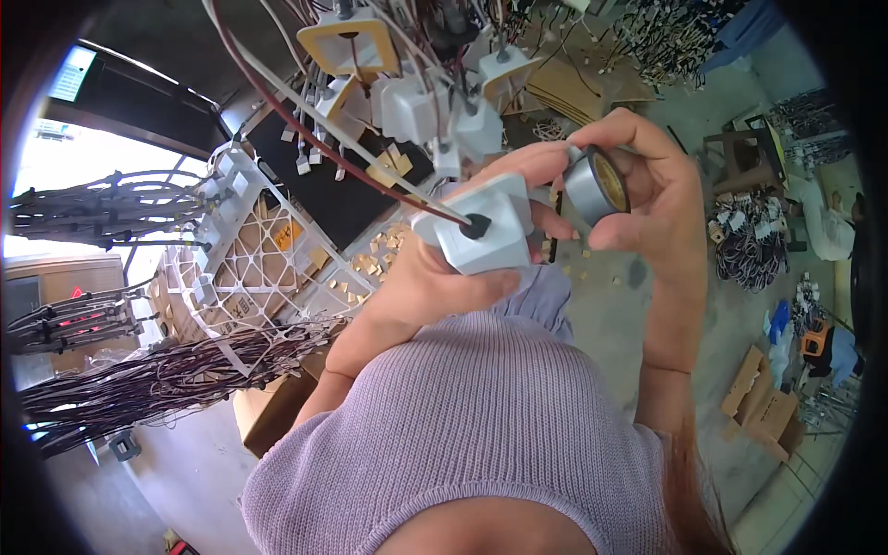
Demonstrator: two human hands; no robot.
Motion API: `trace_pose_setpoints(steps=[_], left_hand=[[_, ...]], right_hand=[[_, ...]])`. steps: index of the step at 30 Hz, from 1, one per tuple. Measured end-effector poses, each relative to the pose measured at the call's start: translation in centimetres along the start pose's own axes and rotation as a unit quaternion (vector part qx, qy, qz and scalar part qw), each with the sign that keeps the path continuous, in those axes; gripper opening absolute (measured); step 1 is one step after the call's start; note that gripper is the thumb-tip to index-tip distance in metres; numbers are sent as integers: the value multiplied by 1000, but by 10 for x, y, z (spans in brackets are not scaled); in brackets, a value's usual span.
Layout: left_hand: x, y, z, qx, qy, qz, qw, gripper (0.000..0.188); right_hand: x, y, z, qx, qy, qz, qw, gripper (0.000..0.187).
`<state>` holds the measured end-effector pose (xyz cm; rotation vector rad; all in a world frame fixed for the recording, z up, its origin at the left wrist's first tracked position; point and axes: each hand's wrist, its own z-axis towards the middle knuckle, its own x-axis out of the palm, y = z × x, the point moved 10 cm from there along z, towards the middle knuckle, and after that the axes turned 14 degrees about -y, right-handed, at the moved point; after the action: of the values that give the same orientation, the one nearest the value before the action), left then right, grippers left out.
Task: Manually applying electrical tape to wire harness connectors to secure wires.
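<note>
My left hand (421, 291) is closed around a white box-shaped plastic housing (504, 242), its thumb along the lower side and fingers behind. From a black grommet (475, 226) on the housing's face, a dark red cable (319, 143) and a pale cable run up and left. Beside the housing, my right hand (661, 199) grips a roll of grey tape (581, 192) with a yellowish core, thumb below and index finger on top. The index fingertip is close to my left fingers. Whether a strip of tape reaches the housing, I cannot tell.
Several white housings (407, 109), some yellow-edged (347, 46), hang on cables just beyond my hands. Thick cable bundles (166, 375) and a white lattice rack (254, 250) stand at left. Cable heaps (754, 240) and cardboard boxes (763, 407) lie at right.
</note>
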<state>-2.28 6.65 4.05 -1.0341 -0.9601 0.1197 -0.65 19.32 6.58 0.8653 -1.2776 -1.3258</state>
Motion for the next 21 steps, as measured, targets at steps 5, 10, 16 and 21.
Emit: trace_pose_setpoints(steps=[5, 10, 16, 21], left_hand=[[-28, 24, 6, -121, -96, -136, 979, 79], [-37, 19, 18, -126, -74, -198, 969, 57], [-38, -8, 7, 105, -171, 331, 922, 56], [-28, -5, 6, 141, -143, 379, 903, 62]], right_hand=[[-2, -3, -7, -58, 55, -77, 994, 60], [1, -21, -13, 124, 116, 201, 965, 60], [-19, -15, -4, 46, -78, -39, 995, 54], [9, 10, -5, -102, -38, -281, 954, 49]])
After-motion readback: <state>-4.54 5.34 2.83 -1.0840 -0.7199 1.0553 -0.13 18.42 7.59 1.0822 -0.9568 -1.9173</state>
